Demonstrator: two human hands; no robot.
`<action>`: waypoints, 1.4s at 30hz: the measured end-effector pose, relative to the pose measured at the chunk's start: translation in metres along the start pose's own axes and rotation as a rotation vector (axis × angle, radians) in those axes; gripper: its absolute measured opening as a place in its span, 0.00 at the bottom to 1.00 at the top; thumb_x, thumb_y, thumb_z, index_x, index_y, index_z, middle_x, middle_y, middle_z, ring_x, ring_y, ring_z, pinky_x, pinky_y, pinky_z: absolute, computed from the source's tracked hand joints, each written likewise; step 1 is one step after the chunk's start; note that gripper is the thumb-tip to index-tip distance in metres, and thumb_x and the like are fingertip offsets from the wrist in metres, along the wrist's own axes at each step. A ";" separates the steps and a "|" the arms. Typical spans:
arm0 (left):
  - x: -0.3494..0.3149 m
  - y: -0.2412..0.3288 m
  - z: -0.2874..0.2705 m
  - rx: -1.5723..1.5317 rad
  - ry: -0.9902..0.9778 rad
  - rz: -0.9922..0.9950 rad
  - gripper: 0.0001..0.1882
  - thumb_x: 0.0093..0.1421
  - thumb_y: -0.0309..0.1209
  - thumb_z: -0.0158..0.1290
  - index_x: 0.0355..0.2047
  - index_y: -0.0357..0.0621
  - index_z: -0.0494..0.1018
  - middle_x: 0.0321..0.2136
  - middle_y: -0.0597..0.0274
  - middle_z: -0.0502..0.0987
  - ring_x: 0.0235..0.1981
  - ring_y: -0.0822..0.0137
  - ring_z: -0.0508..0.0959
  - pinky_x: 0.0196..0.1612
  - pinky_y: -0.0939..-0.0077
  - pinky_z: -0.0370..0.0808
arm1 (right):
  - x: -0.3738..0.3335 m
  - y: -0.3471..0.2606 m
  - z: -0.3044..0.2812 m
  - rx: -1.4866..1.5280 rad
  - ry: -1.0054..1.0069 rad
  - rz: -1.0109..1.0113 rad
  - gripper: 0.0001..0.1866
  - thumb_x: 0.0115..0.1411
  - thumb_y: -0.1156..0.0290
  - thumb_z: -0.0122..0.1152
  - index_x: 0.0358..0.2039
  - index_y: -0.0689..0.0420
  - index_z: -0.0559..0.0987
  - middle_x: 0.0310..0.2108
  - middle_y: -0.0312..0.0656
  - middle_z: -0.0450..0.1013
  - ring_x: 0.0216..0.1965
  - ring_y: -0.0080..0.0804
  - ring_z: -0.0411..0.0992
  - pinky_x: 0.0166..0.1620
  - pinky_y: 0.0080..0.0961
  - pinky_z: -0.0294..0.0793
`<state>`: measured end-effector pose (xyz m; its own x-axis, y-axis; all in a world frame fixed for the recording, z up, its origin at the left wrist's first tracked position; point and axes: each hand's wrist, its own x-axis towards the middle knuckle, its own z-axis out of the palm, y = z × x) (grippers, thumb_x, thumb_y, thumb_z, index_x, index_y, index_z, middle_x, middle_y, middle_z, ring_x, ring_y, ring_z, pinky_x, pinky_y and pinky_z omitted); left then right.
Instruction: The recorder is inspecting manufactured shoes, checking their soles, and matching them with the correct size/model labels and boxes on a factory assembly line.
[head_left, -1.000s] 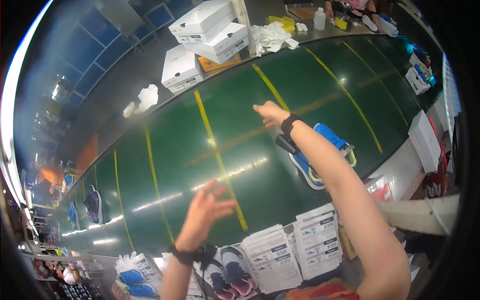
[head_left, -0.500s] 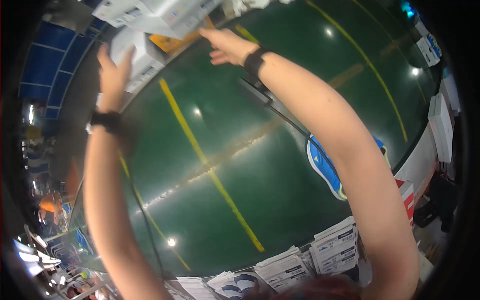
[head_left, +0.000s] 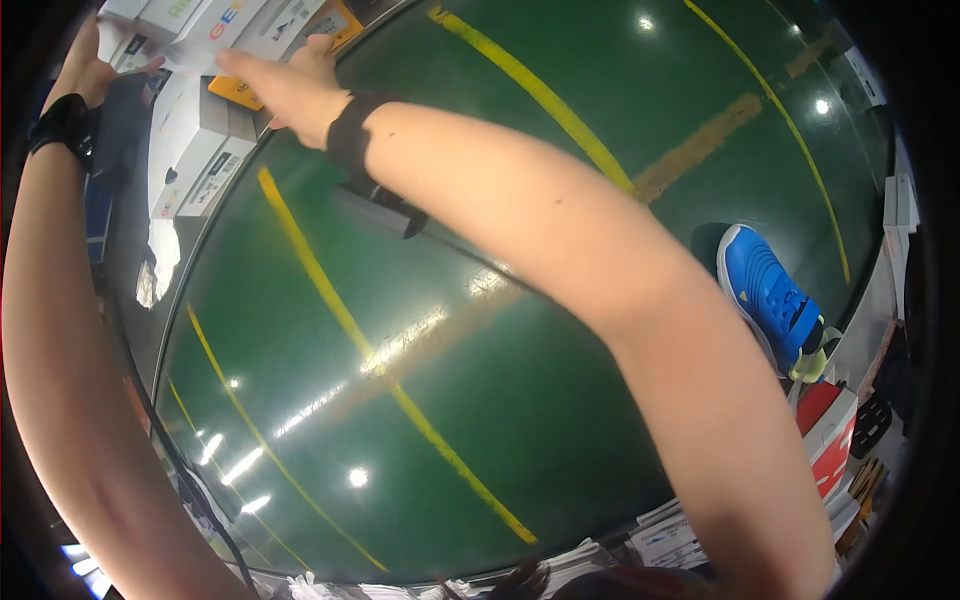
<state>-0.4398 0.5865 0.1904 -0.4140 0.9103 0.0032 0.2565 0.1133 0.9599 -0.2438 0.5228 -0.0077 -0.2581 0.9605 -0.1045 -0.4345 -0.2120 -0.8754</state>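
Observation:
My left hand (head_left: 88, 68) is at the far left, beside the left face of a white shoebox (head_left: 235, 25) in a stack. Its thumb points right along the box and its other fingers stretch up, partly cut off by the frame's dark rim. On the other side of the same box's near corner, my right hand (head_left: 300, 90) reaches in with its fingers spread, a fingertip at the box's face. The corner between them is blurred, so a firm hold does not show. Another white shoebox (head_left: 190, 150) and an orange box (head_left: 237, 92) lie beneath.
A green table (head_left: 480, 400) with yellow lines stretches between my arms. On its right lies a blue shoe (head_left: 765, 285), near a red and white box (head_left: 832, 440). Paper stacks (head_left: 665, 540) line the near edge. Crumpled white paper (head_left: 160, 262) lies at left. Cables trail from both wrist straps.
Both hands have moved left in the picture and come up to the stacked boxes. The view has shifted too, and the blue shoe now shows fully past my right forearm.

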 end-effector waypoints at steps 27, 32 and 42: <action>-0.072 0.039 -0.029 -0.645 0.120 -0.291 0.27 0.55 0.47 0.55 0.52 0.48 0.67 0.54 0.39 0.56 0.52 0.40 0.58 0.33 0.65 0.76 | -0.075 -0.003 0.064 0.103 0.297 0.087 0.64 0.42 0.51 0.76 0.63 0.74 0.43 0.60 0.62 0.51 0.61 0.45 0.56 0.62 0.35 0.63; -0.083 0.043 -0.001 -0.698 0.278 -0.348 0.25 0.48 0.47 0.63 0.46 0.57 0.72 0.57 0.43 0.57 0.56 0.38 0.52 0.31 0.72 0.81 | -0.227 0.046 0.035 0.320 0.112 0.083 0.60 0.44 0.67 0.77 0.62 0.65 0.37 0.59 0.54 0.50 0.61 0.40 0.54 0.62 0.37 0.62; -0.111 -0.032 0.040 -0.627 -0.038 -0.231 0.44 0.61 0.49 0.56 0.68 0.47 0.45 0.64 0.31 0.43 0.65 0.24 0.46 0.49 0.34 0.74 | -0.377 0.031 -0.047 0.012 -0.040 0.453 0.67 0.43 0.59 0.79 0.67 0.58 0.35 0.63 0.54 0.47 0.65 0.46 0.52 0.63 0.50 0.61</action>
<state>-0.3677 0.4980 0.1483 -0.3638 0.9048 -0.2212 -0.3959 0.0647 0.9160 -0.1191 0.1626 -0.0176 -0.4572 0.7628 -0.4574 -0.2798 -0.6115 -0.7401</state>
